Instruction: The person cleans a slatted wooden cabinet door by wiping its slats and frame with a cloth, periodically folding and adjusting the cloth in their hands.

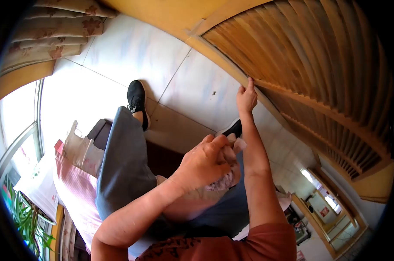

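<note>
My left hand [203, 163] is closed around a crumpled pale cloth [231, 165], held over my lap. Part of the cloth sticks out past the fingers, and a darker printed patch shows on its lower side. Farther forward, my right hand [247, 96] reaches to the wooden louvered door [301, 65]. Its index finger is stretched out with the tip at the inner edge of the door's frame, while the other fingers curl loosely. Nothing shows in that hand.
Pale floor tiles [140, 48] lie ahead, with a small dark speck [214, 93]. My black shoe [137, 98] rests on them. At left are a pink striped bag [75, 178], a potted plant [25, 217] and a flowered curtain [66, 28]. A wood-framed mirror [331, 213] stands lower right.
</note>
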The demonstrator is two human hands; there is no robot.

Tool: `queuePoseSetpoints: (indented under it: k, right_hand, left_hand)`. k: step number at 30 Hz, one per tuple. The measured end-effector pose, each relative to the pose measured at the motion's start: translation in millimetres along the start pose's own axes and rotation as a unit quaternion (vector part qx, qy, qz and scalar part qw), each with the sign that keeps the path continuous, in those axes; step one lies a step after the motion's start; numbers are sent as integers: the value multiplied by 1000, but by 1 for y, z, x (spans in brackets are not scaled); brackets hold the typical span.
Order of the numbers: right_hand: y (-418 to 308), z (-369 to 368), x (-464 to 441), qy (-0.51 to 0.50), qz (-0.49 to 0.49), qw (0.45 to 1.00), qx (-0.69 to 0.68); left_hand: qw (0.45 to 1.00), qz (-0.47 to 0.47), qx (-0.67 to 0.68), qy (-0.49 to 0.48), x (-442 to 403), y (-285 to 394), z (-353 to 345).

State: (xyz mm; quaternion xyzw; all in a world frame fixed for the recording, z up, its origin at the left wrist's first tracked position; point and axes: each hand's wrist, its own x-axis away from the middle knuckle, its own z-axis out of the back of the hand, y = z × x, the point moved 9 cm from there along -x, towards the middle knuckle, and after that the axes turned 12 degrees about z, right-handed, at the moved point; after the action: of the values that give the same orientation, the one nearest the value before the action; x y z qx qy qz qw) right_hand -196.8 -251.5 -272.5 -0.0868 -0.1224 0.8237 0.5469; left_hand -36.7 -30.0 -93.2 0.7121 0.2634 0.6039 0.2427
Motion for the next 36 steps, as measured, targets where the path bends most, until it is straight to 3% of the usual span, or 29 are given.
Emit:
queuePoseSetpoints:
  k: [1, 2, 4, 8, 10, 14, 17, 18, 21, 33, 36]
  right_hand:
    - [4, -6, 1, 24, 3, 995, -99]
    - [-1, -1, 0, 24, 2, 995, -99]
    - [-9, -16, 4, -42, -114, 900, -419]
    - [18, -18, 7, 29, -164, 925, -342]
    - [28, -15, -1, 15, -116, 985, -127]
    - [3, -12, -7, 37, -72, 996, 29]
    - [13, -35, -5, 109, -151, 948, -259]
    - [4, -37, -7, 109, -152, 948, -260]
    - [-14, -51, -7, 140, -208, 866, -433]
    - [-68, -82, -18, 211, -341, 741, -538]
    - [-84, -91, -27, 178, -336, 741, -554]
  left_hand:
    - [1000, -7, -7, 0, 1, 1, 0]
    - [1000, -6, -7, 0, 2, 2, -1]
    - [999, -4, -34, -12, 3, 2, -3]
    - [999, -17, -35, -4, 5, 5, -3]
    - [999, -14, -30, -9, 6, 5, -3]
    - [999, -14, -31, -17, 6, 5, -5]
    - [999, -11, -31, -23, 8, 7, -5]
    - [999, -10, -31, -24, 9, 7, -4]
    - [999, -11, -44, -27, 10, 6, -2]
    - [997, -26, -66, -19, 22, 17, 29]
    - [997, -23, -74, -7, 26, 20, 38]
